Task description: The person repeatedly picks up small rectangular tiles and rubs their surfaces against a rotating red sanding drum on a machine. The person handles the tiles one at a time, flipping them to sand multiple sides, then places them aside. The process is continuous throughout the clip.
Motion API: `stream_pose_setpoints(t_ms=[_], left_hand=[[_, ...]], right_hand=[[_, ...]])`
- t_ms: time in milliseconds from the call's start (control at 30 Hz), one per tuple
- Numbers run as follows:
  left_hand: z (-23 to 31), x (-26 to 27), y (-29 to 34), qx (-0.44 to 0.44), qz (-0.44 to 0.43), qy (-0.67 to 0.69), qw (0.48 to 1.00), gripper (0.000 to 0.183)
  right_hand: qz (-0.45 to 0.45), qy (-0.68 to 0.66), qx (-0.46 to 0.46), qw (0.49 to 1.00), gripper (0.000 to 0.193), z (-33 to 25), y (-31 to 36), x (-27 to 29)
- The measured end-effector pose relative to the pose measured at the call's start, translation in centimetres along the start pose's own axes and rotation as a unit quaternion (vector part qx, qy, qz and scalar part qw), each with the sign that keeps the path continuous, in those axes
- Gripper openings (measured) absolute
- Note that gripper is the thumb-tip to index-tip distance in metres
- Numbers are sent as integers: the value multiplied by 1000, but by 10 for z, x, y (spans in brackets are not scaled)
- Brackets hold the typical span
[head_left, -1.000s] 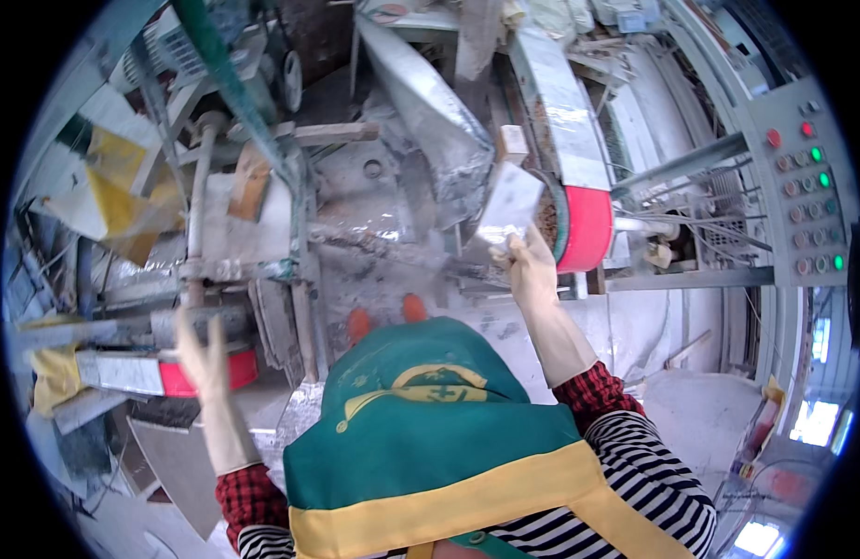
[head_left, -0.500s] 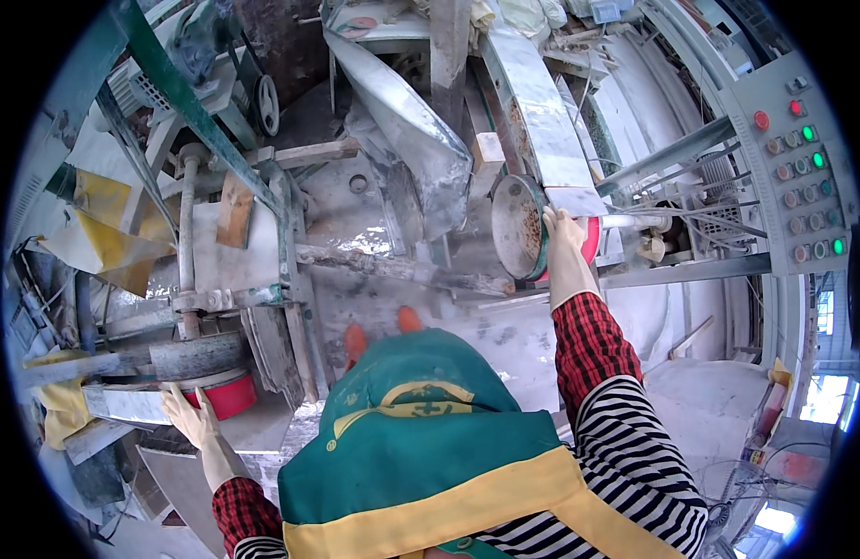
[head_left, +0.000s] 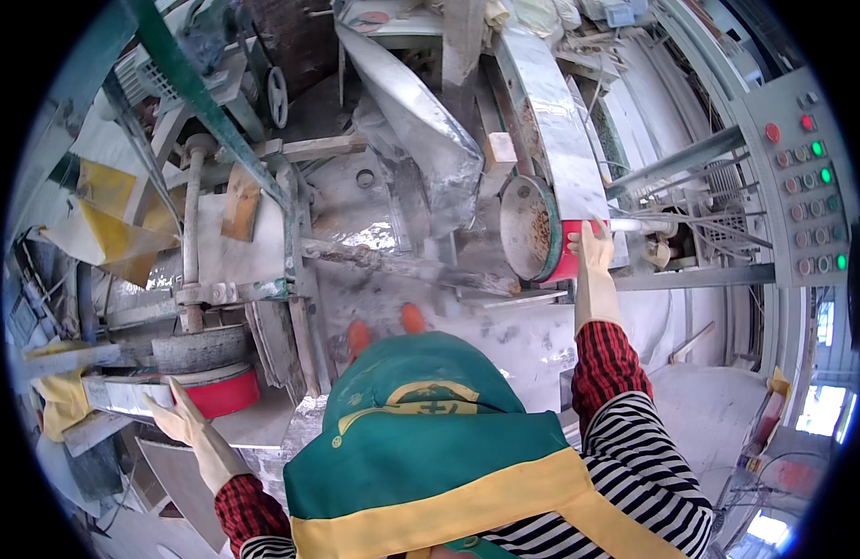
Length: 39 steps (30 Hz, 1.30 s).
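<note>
My left hand (head_left: 180, 421), in a cream glove, is at the near edge of a whitish flat band (head_left: 122, 397), with its fingers apart. Beside it the band meets a red drum (head_left: 227, 393); I cannot tell whether the fingertips touch either. To the right, my gloved right hand (head_left: 594, 253) rests its spread fingertips at the near end of another pale band (head_left: 553, 121), against a second red drum (head_left: 568, 253). A round, speckled wheel face with a green rim (head_left: 523, 228) stands just left of that hand. Neither hand visibly holds anything.
A control panel (head_left: 803, 186) with red and green lit buttons stands at the far right. Ahead are a dusty metal chute (head_left: 416, 121) and a rough wooden beam (head_left: 411, 265). A grey roller (head_left: 199, 349) and green frame bars (head_left: 206, 102) stand at the left.
My right hand has slid off the wheel's rim, toward me and rightward, to the band's near end. My left hand has drawn slightly back from the left red drum. The view has shifted a little.
</note>
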<state>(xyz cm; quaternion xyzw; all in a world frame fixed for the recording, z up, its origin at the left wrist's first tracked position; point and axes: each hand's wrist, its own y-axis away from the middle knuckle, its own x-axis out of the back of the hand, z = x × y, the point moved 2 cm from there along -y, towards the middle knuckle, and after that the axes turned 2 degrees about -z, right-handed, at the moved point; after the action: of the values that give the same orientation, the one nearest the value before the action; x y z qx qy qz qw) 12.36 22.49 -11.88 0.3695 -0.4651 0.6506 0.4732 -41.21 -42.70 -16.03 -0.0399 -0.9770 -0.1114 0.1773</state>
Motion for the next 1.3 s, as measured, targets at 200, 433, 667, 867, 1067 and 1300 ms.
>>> stream_pose_setpoints(t_ms=[200, 433, 667, 867, 1067, 1300], left_hand=[[-72, -38, -72, 216, 18, 122, 969, 128], [-58, -53, -67, 203, -48, -83, 974, 103], [-24, -24, 25, 92, -8, 141, 986, 94], [43, 7, 114, 194, -143, 482, 842, 96], [140, 12, 145, 110, -304, 577, 750, 89], [205, 33, 174, 161, -442, 722, 508, 71]], right_hand=[[-114, -131, 11, 985, 48, 43, 46, -26], [-340, -21, -56, 939, 41, 87, 132, -83], [-489, -5, -117, 865, 48, 103, 167, -129], [-589, 40, -67, 804, 46, 74, 198, -189], [-716, -44, -60, 694, 55, -63, 302, -241], [-725, -99, -8, 682, 58, -125, 338, -213]])
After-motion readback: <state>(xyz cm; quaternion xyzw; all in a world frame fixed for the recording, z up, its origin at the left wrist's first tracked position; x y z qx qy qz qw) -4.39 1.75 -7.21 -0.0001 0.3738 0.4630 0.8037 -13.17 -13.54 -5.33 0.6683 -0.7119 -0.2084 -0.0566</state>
